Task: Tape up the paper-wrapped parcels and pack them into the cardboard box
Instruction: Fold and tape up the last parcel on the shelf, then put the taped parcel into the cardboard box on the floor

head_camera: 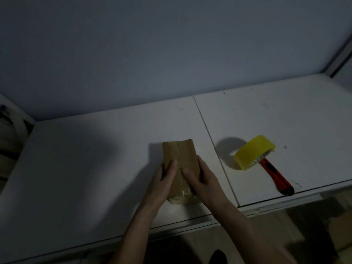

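A brown paper-wrapped parcel (pixel 180 155) lies on the white table (pixel 95 159), its long side pointing away from me, with a paper seam running down its middle. Clear tape shines on its near end. My left hand (pixel 163 180) holds the parcel's left side, thumb lying on top beside the seam. My right hand (pixel 202 180) holds its right side, thumb pressing on top near the seam. A yellow tape roll (pixel 251 152) stands on edge to the right. The cardboard box is not clearly visible.
A red and black utility knife (pixel 276 176) lies behind and below the tape roll, reaching the table's front edge. A seam (pixel 213 145) splits the table top. A grey wall (pixel 171 54) rises behind. Brown shapes show dimly under the table at right (pixel 333 225).
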